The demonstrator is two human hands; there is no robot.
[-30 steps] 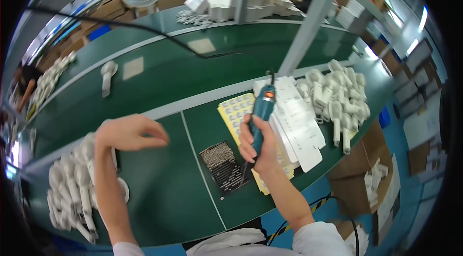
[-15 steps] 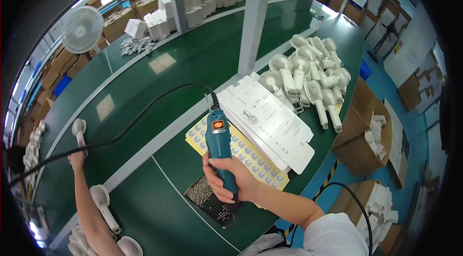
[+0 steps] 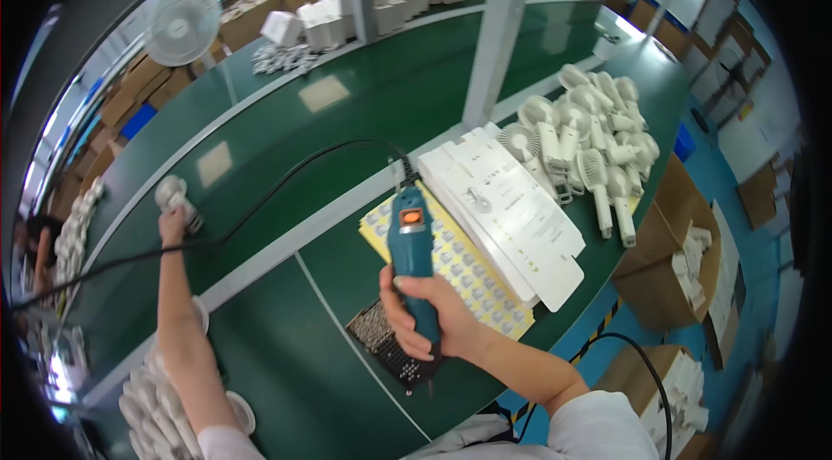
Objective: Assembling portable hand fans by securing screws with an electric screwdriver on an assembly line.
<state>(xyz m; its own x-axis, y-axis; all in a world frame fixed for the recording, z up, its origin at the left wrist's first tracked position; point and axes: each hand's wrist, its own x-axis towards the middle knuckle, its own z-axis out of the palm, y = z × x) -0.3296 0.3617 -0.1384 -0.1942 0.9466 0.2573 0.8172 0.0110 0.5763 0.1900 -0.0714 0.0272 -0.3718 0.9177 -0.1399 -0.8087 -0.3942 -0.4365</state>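
Out over the green conveyor belt at the left, my left hand [image 3: 173, 224] is closed around a white handheld fan [image 3: 176, 194], its round head pointing away from me. My right hand [image 3: 429, 313] wraps round a teal electric screwdriver [image 3: 411, 243] with an orange patch. The screwdriver stands almost upright, its black cable leaving from the top. Its lower end is over or beside a black tray of small screws [image 3: 371, 330]; the contact cannot be made out. Another fan [image 3: 201, 313] is mostly hidden by my left forearm.
White handheld fans [image 3: 576, 126] are heaped at the right, more [image 3: 152, 408] at the lower left. Flat white cartons [image 3: 511, 217] lie on yellow label sheets [image 3: 451, 269]. A grey post [image 3: 498, 35] rises beyond. The black cable [image 3: 260, 208] crosses the belt. Cardboard boxes [image 3: 663, 243] stand right.
My left hand has moved farther forward along the fan, which is now turned somewhat. My right hand still holds the screwdriver over the tray area. The whole view has shifted slightly.
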